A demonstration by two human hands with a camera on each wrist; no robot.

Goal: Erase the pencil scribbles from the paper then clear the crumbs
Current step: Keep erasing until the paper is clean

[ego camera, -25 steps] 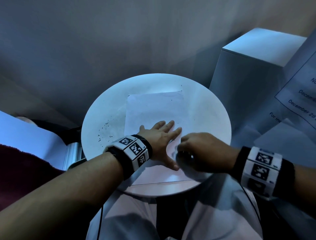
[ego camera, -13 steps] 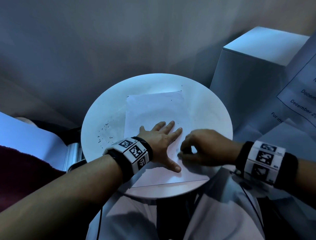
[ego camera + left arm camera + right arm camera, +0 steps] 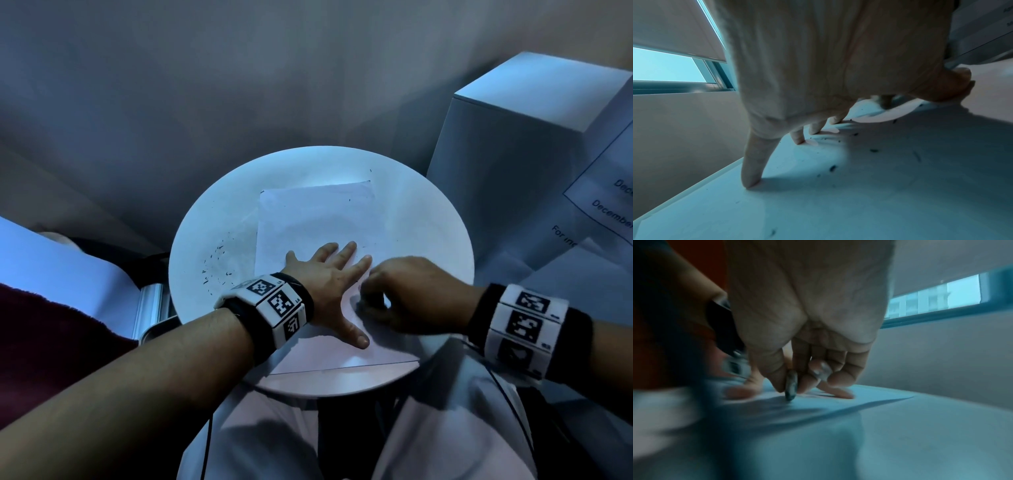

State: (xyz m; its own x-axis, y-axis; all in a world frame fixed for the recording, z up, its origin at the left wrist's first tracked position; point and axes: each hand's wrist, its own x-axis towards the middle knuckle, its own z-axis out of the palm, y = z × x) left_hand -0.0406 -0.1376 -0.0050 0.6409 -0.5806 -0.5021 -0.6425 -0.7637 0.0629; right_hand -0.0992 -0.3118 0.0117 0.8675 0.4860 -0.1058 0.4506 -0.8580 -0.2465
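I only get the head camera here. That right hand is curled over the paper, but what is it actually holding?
Observer: The right wrist view shows the right hand pinching a small smudged eraser, tip on the paper.
Operator: And the left hand, flat?
Observer: The left wrist view shows the left hand arched, with its fingers pressing down by their tips.
Operator: Any crumbs near it?
Observer: Yes, dark crumbs lie by those fingertips.

Sheet of paper [image 3: 318,219]: thin, matt white, smooth w/ slight creases. Round table [image 3: 421,219]: smooth white top, faint sheen, looks laminate/plastic. Eraser [image 3: 791,386]: dull, smudged grey rubber. Crumbs [image 3: 219,263]: dark, gritty specks. Wristbands [image 3: 274,305]: black cloth w/ matt white printed tags.
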